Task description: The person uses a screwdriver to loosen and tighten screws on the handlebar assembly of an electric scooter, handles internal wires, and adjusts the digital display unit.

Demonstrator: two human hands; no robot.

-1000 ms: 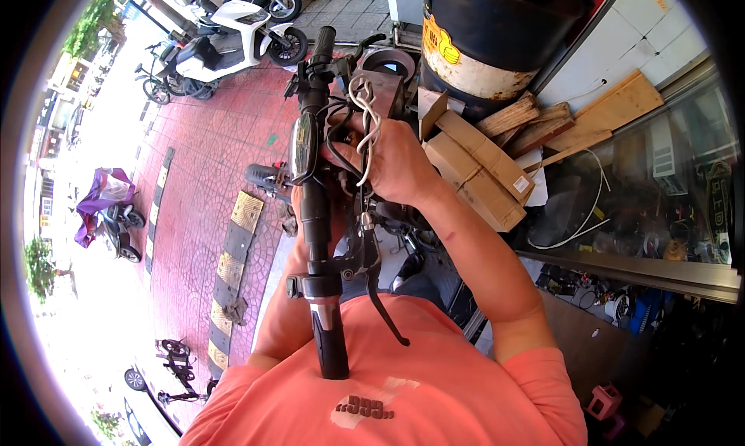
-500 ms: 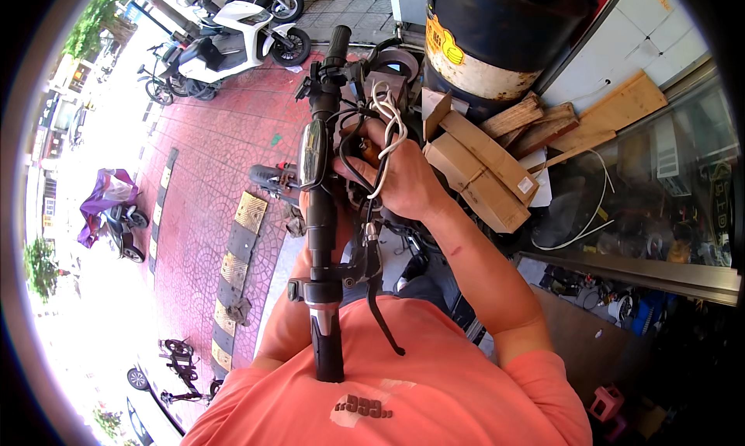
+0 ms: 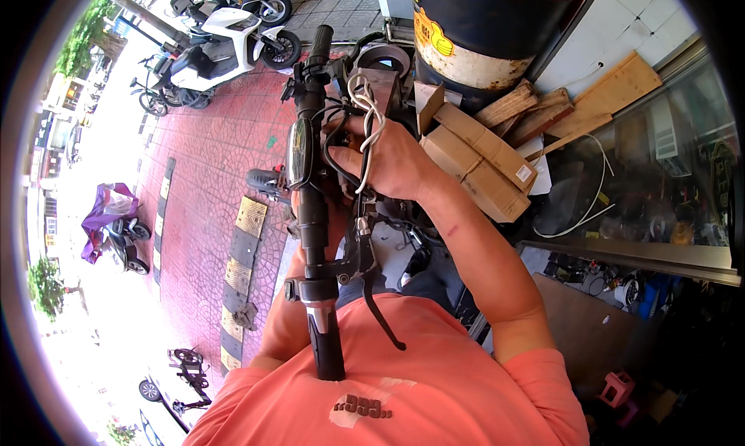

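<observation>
A bicycle-type handlebar (image 3: 313, 221) runs lengthwise in front of me, with a black grip and brake lever (image 3: 377, 314) at the near end and a display (image 3: 299, 152) at its middle. Right of that display, my right hand (image 3: 392, 160) has thumb and forefinger curled toward each other among black cables (image 3: 332, 160). What lies between those fingers is too dark to make out. A looped white cord (image 3: 371, 112) hangs over this hand. My left forearm (image 3: 289, 322) passes beneath the bar; the left hand's fingers are hidden behind bar and cables.
A cardboard box (image 3: 481, 166) and wooden boards (image 3: 574, 116) lie to the right, below a large black drum (image 3: 489, 42). A glass-fronted case (image 3: 660, 159) stands farther right. Parked scooters (image 3: 225, 50) and a striped kerb strip (image 3: 242, 267) are on the left.
The view has shifted slightly, so handlebar and right hand appear a little farther left. My right hand stays among the cables with its fingers curled; an orange-brown patch between them no longer shows.
</observation>
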